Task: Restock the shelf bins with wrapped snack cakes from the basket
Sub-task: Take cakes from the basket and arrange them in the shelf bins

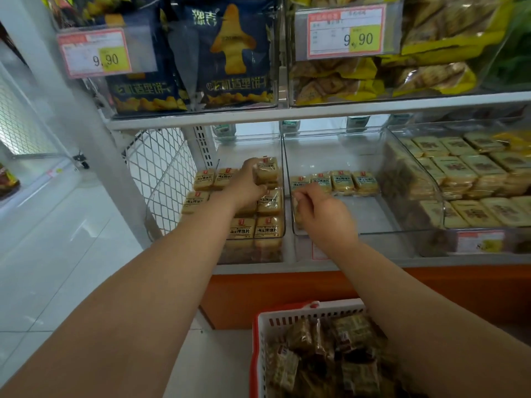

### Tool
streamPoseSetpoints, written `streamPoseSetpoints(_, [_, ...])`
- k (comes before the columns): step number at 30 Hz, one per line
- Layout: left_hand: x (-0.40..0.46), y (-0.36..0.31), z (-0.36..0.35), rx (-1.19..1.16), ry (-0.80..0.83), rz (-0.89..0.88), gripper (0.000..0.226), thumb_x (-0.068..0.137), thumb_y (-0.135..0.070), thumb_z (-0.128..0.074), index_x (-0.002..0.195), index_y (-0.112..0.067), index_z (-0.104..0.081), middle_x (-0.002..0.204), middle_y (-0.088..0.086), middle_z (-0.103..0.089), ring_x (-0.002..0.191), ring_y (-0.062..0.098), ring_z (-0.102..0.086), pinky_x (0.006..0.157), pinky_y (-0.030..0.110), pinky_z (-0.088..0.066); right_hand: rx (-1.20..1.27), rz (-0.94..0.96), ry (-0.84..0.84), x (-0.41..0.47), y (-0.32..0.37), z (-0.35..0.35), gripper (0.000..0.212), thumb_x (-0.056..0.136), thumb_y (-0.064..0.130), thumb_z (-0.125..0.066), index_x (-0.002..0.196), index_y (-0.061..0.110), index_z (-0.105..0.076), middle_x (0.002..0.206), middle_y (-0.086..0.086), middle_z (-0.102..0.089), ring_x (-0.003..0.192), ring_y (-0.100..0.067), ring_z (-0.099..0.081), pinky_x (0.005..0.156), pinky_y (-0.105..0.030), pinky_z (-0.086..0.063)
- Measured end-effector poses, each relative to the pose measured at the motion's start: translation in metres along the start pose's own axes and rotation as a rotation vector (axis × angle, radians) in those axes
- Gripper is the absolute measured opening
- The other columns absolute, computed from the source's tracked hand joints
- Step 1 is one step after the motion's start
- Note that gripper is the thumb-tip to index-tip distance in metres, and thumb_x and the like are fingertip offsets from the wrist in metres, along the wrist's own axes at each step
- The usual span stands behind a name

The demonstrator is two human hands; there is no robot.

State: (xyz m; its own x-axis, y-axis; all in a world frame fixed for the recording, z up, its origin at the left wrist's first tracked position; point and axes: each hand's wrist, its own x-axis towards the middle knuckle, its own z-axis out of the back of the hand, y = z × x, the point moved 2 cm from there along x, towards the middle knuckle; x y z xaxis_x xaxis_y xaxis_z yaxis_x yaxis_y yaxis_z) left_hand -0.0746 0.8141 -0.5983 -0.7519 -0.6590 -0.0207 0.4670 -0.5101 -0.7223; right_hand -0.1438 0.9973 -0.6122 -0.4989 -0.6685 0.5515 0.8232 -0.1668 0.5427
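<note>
- my left hand (248, 182) reaches deep into the left bin (283, 225), fingers pinching a wrapped cake (267, 169) over the stacked rows.
- my right hand (319, 211) curls round another cake at the middle bin (385, 222) front.
- the basket (261, 334) sits below, nearer my right arm.

Basket (260, 334) below shelf bins (288, 179); cakes (268, 203) inside.

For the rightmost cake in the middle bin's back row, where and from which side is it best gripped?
Probably from above and the front, pinching the rightmost cake across its front and back edges. It lies flat in the middle bin, a neighbour against its left side and the bin wall near its right, so its sides are poorly exposed.
</note>
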Motion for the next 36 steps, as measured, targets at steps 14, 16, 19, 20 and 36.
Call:
streamPoseSetpoints(14, [-0.245,0.064,-0.217,0.268,0.076,-0.079,0.049,0.097,-0.026,-0.050,0.143,-0.038,-0.039,0.145,-0.006,-0.046,0.130,0.018,-0.046,0.110,0.042,-0.040,-0.073,-0.569,0.436,-0.217,-0.058,0.021,0.016,0.102,0.029,-0.047,0.108,0.020,-0.058,0.079,0.011,-0.058,0.069,-0.003,-0.056,0.058,-0.018,-0.040])
streamPoseSetpoints(16, [-0.264,0.098,-0.242,0.432,0.414,0.071,0.050,0.097,-0.026,-0.052,0.145,-0.030,-0.040,0.151,0.001,-0.040,0.135,0.025,-0.041,0.113,0.043,-0.035,-0.125,-0.671,0.661,-0.247,-0.077,0.015,0.022,0.101,0.029,-0.048,0.114,0.016,-0.060,0.096,-0.001,-0.065,0.087,-0.017,-0.062,0.074,-0.030,-0.050])
streamPoseSetpoints(19, [-0.283,0.123,-0.250,0.543,0.610,0.153,0.043,0.099,-0.031,-0.051,0.141,-0.022,-0.047,0.148,0.007,-0.044,0.134,0.030,-0.039,0.110,0.043,-0.029,-0.149,-0.690,0.843,-0.285,-0.086,0.012,0.023,0.101,0.030,-0.047,0.113,0.017,-0.061,0.108,-0.005,-0.065,0.103,-0.023,-0.061,0.088,-0.036,-0.050])
streamPoseSetpoints(20, [-0.285,0.123,-0.251,0.598,0.631,0.113,0.044,0.099,-0.034,-0.050,0.141,-0.021,-0.048,0.147,0.008,-0.044,0.134,0.031,-0.040,0.110,0.044,-0.030,-0.148,-0.675,0.872,-0.292,-0.085,0.011,0.023,0.101,0.028,-0.046,0.113,0.016,-0.062,0.108,-0.005,-0.065,0.103,-0.023,-0.061,0.088,-0.034,-0.049])
streamPoseSetpoints(36, [-0.267,0.051,-0.211,0.204,0.279,-0.315,0.031,0.093,-0.009,-0.053,0.113,-0.031,-0.060,0.126,-0.013,-0.044,0.129,0.016,-0.036,0.103,0.037,-0.042,0.989,-1.340,0.704,-0.278,-0.067,0.027,0.040,0.093,0.040,-0.061,0.121,0.012,-0.065,0.115,-0.008,-0.068,0.106,-0.023,-0.062,0.079,-0.031,-0.050])
